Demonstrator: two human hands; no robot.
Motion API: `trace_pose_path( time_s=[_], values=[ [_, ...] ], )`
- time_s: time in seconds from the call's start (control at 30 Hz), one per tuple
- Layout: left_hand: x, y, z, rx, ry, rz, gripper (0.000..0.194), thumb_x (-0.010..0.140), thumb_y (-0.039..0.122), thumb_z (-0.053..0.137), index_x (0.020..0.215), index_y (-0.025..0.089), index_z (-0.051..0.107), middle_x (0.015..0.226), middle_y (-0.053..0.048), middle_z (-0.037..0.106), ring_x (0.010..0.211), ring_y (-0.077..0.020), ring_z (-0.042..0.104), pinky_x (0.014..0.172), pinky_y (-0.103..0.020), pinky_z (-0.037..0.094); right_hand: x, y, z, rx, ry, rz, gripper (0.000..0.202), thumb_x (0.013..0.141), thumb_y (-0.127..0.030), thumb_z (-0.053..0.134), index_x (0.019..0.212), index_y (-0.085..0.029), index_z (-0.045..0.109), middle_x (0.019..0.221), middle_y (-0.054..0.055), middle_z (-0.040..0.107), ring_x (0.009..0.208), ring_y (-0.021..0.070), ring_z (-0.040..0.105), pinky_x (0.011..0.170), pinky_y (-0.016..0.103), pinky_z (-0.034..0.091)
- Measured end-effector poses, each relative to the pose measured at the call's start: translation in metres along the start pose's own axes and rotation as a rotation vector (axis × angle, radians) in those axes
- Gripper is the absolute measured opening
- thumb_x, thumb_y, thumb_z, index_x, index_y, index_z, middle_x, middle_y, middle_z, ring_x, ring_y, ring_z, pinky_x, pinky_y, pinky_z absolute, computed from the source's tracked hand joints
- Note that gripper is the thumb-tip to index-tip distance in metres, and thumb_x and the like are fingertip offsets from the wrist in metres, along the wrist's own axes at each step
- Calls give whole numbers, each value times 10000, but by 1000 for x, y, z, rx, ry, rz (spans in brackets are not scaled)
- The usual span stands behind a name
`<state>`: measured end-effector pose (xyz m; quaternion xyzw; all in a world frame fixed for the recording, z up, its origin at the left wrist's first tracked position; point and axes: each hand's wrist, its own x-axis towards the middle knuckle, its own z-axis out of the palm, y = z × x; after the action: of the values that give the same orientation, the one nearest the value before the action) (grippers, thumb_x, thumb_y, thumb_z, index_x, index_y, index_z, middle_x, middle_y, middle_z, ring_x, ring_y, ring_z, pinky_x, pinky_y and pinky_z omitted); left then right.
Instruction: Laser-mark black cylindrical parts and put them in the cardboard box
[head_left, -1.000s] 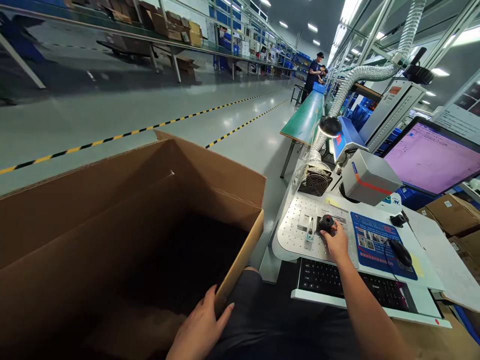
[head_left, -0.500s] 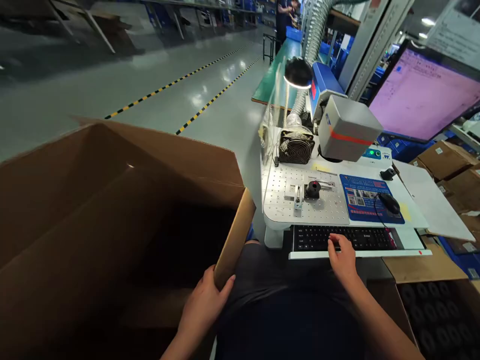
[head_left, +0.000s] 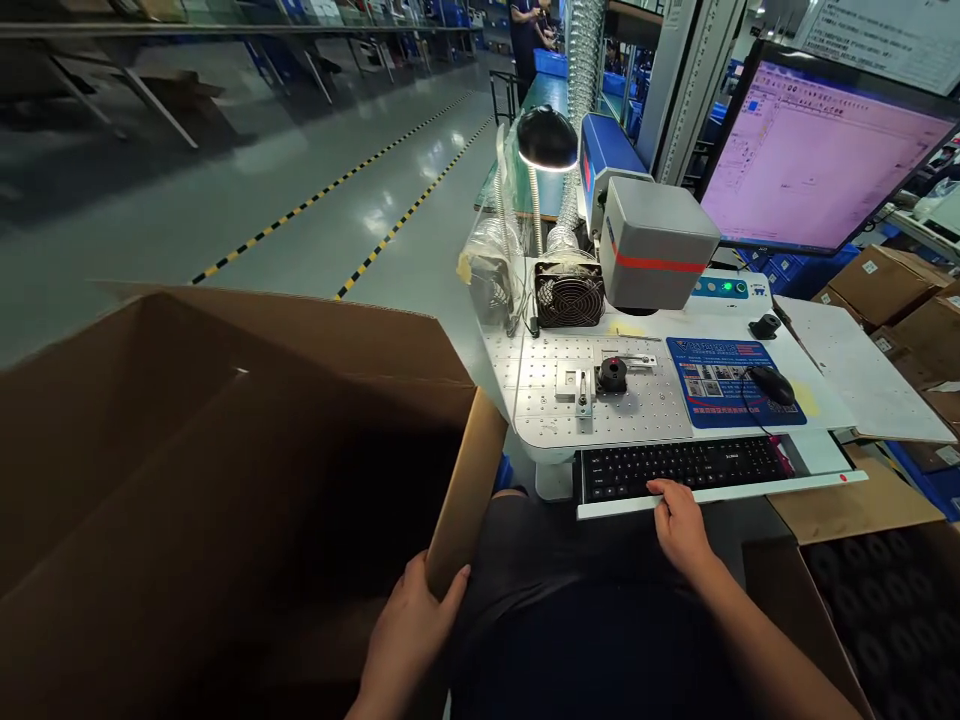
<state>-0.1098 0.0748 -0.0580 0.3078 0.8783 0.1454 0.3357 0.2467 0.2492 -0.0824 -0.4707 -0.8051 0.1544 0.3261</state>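
Observation:
My left hand [head_left: 411, 632] grips the near corner edge of a large open cardboard box [head_left: 247, 470] on my left; its inside is dark. My right hand [head_left: 679, 520] rests, fingers apart, on the front edge of a black keyboard [head_left: 679, 465], holding nothing. Beyond the keyboard, a small round black part [head_left: 613, 374] sits in a metal fixture on the white perforated plate [head_left: 555, 405]. A grey laser head [head_left: 654, 255] with a red stripe hangs over the plate.
A monitor [head_left: 814, 150] with a pink screen stands at the right, a mouse [head_left: 772, 384] on a blue pad [head_left: 731, 385] below it. A fan [head_left: 568, 294], lamp [head_left: 547, 140] and duct stand behind. Cardboard boxes [head_left: 892, 285] lie right; a tray of black parts [head_left: 885, 620] sits lower right. A person stands far down the aisle.
My right hand left the black part on the fixture and came back to the keyboard's front edge. My view tilted down and right. The left hand kept its grip on the box.

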Motion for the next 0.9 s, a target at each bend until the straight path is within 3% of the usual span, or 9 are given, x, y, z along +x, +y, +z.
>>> trace_pose_path(
  time_s=[0.27, 0.53, 0.73, 0.9],
  values=[
    [0, 0, -2, -52, 14, 21, 802, 788, 739, 355, 1378, 198, 398, 1295, -111, 562, 1151, -293, 574, 933, -406, 463, 18, -5, -9, 52, -1, 53, 345, 938, -128, 415, 1192, -203, 636, 1193, 48, 670, 1115, 218, 595, 980, 438, 502],
    [3, -9, -1, -53, 12, 39, 786, 796, 764, 299, 1356, 222, 401, 1333, -94, 540, 1197, -280, 541, 979, -418, 437, 97, -25, -1, 127, 113, 83, 259, 954, -330, 487, 1100, -185, 644, 1107, 67, 685, 1049, 229, 631, 969, 427, 484],
    [2, -5, -7, -110, -11, 9, 875, 721, 806, 267, 1346, 212, 411, 1339, -112, 525, 1213, -289, 530, 990, -421, 431, 172, -38, 15, 136, 26, 262, 612, 853, -540, 610, 1291, -114, 563, 1286, 151, 591, 1144, 289, 579, 1026, 468, 452],
    [1, -5, -11, -150, 1, 27, 915, 662, 807, 291, 1314, 182, 439, 1299, -146, 544, 1197, -319, 539, 983, -435, 432, 209, -48, 28, 51, -41, 361, 775, 803, -597, 679, 1396, -131, 502, 1415, 143, 509, 1297, 332, 477, 1097, 471, 394]
  ],
)
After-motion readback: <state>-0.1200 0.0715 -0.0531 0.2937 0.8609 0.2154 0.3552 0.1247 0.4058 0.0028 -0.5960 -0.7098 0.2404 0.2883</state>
